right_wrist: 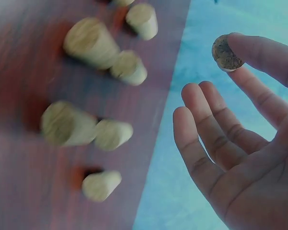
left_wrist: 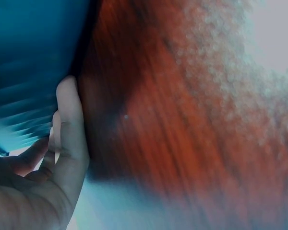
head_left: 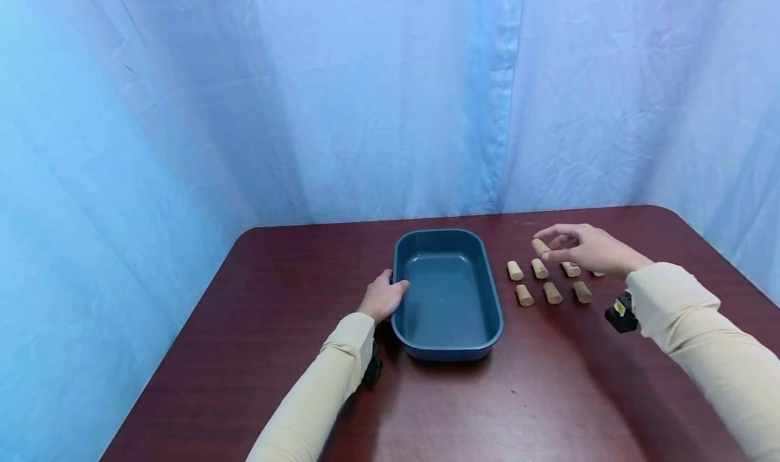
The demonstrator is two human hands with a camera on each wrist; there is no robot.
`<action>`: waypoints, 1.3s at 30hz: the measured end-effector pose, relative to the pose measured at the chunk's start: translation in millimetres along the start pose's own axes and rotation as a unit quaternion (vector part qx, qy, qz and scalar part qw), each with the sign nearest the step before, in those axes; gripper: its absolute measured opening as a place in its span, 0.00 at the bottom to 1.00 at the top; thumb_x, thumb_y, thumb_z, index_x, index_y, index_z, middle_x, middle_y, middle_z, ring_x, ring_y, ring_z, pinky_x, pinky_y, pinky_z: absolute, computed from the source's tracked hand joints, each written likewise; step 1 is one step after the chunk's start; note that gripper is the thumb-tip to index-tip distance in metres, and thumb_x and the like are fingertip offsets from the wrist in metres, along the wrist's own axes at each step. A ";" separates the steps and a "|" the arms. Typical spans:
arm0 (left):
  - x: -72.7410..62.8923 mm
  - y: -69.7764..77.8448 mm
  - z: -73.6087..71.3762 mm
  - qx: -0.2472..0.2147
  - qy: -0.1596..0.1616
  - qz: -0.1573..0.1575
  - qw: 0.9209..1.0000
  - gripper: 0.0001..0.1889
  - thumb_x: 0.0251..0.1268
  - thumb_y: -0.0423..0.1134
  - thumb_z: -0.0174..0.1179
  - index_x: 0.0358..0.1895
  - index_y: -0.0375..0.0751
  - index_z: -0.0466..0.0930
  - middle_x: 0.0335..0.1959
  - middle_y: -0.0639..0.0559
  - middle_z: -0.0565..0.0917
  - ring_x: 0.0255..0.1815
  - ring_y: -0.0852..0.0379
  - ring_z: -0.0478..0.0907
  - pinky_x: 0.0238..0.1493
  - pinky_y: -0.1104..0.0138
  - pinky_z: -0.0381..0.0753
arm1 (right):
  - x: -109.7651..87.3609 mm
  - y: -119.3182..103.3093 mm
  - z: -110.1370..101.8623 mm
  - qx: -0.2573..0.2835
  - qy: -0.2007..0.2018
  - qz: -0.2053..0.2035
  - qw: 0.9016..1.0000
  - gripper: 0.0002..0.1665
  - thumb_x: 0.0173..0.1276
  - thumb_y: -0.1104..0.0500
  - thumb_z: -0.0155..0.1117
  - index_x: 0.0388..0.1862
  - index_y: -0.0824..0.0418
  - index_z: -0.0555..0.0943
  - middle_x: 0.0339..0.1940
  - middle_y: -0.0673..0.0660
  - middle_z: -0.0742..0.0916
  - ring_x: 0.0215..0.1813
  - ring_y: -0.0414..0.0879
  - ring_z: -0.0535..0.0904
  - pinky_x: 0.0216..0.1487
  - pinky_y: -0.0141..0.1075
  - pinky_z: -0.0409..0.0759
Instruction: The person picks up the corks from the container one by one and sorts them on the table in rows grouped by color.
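A deep blue tray (head_left: 447, 353) with rounded corners stands near the middle of the table and holds nothing. My left hand (head_left: 382, 298) grips its left side, the thumb over the rim; in the left wrist view the fingers (left_wrist: 69, 117) lie along the outer wall. My right hand (head_left: 588, 246) pinches a tapered cork (head_left: 539, 246) between thumb and forefinger, raised above the table. In the right wrist view the held cork (right_wrist: 225, 53) shows its dark round end, and the other fingers are spread loosely.
Several more corks lie in two rough rows right of the tray, among them a front cork (head_left: 552, 293) and a back cork (head_left: 514, 271). My right hand partly covers the back row. Pale blue curtains (head_left: 378, 110) hang behind the dark red wooden table (head_left: 292, 326).
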State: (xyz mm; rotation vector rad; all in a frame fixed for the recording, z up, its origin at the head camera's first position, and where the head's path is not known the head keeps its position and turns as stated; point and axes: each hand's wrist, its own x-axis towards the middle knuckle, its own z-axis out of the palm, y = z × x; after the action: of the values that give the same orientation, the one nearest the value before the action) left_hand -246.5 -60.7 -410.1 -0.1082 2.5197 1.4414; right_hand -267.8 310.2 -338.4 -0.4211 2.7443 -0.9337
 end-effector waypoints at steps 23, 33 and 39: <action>-0.5 -0.2 1.1 -0.004 0.010 -0.003 1.000 0.28 0.76 0.42 0.49 0.74 0.33 0.64 0.66 0.34 0.75 0.60 0.38 0.77 0.59 0.43 0.78 | -38.5 73.9 -1.6 -0.063 0.037 0.015 0.997 0.28 0.72 0.56 0.67 0.65 0.70 0.76 0.48 0.64 0.86 0.49 0.58 0.82 0.41 0.42 0.81; -0.6 0.0 1.2 0.000 0.007 -0.002 1.000 0.28 0.77 0.42 0.48 0.75 0.33 0.63 0.67 0.34 0.74 0.61 0.38 0.76 0.60 0.43 0.77 | -48.9 93.0 -2.9 -0.108 0.045 0.030 0.993 0.28 0.69 0.56 0.69 0.61 0.71 0.78 0.40 0.58 0.87 0.47 0.61 0.81 0.42 0.47 0.77; -2.2 0.4 0.9 -0.003 0.003 -0.001 1.000 0.28 0.77 0.42 0.48 0.75 0.33 0.63 0.68 0.34 0.73 0.62 0.38 0.75 0.60 0.44 0.76 | -51.8 97.3 -0.4 -0.113 0.038 0.046 0.992 0.27 0.66 0.60 0.70 0.60 0.72 0.78 0.39 0.62 0.84 0.46 0.64 0.78 0.42 0.52 0.77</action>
State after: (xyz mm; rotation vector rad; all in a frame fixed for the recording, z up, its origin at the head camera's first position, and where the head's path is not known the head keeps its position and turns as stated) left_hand -244.3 -59.8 -409.7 -0.1154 2.5195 1.4501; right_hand -238.7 401.5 -392.9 -0.2983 2.9224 -0.6315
